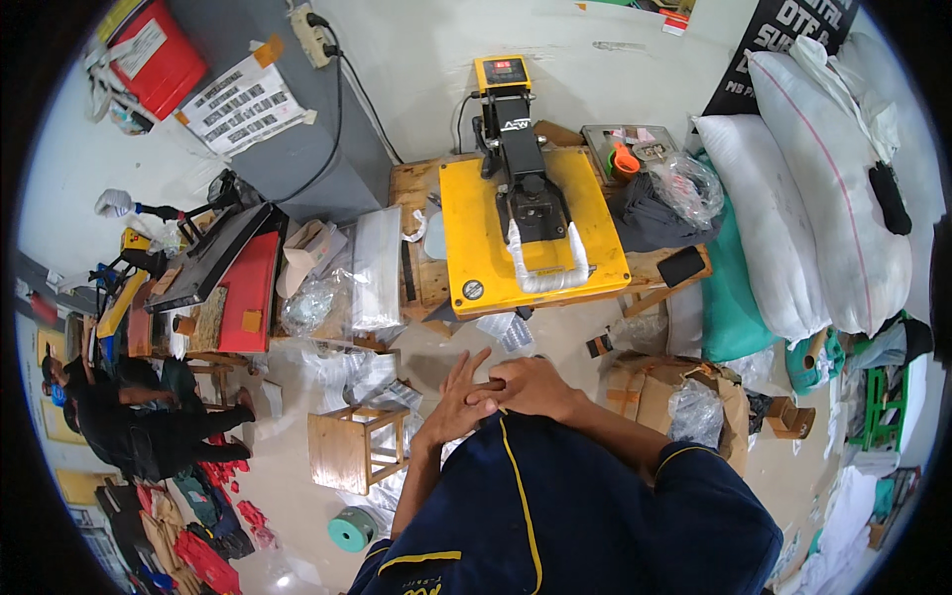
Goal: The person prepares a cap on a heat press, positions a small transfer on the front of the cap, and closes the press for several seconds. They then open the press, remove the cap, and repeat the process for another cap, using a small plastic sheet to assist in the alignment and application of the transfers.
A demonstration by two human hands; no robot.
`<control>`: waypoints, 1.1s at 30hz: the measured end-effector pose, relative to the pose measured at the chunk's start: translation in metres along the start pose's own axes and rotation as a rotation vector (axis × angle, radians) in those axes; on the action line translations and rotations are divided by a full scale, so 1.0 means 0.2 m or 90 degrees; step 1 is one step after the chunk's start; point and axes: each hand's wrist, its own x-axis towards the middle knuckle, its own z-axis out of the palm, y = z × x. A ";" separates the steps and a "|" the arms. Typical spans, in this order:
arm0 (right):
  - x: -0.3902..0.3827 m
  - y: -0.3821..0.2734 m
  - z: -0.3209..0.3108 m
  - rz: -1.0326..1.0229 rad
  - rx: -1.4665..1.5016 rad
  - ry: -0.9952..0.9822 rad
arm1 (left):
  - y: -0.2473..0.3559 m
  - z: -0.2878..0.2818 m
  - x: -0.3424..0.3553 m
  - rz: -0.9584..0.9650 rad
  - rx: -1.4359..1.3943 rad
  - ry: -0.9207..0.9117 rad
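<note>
My two hands meet in front of my dark blue shirt [575, 496], short of the heat press. My left hand [454, 407] has its fingers stretched out and apart. Against it rests my right hand [532, 385], its fingers curled in; whatever they close on, if anything, is hidden. Beyond them a heat press with a yellow plate [476, 238] stands on a wooden table [654, 266]. Its white-wrapped handle [550, 282] points toward me, and a small control box [503, 69] tops its black arm. Neither hand touches the press.
Dark folded fabric [650, 213] and an orange cup [625, 159] lie right of the press. Large white sacks [813, 188] lean at the right. A cardboard box [635, 392] and a wooden stool [342, 451] flank me. Another person [139, 416] is at the far left.
</note>
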 end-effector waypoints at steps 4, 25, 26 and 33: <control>0.05 0.13 -0.06 -0.088 0.211 0.050 | 0.04 0.00 0.21 0.052 0.005 -0.040; 0.21 0.49 -0.60 -0.169 -0.103 0.288 | 0.47 -0.07 0.83 -0.060 0.033 0.357; 0.25 0.50 -0.61 -0.185 -0.152 0.289 | 0.48 -0.10 0.86 -0.072 0.014 0.387; 0.44 0.55 -0.48 -0.040 -0.243 0.036 | 0.42 -0.15 1.03 0.100 0.164 0.329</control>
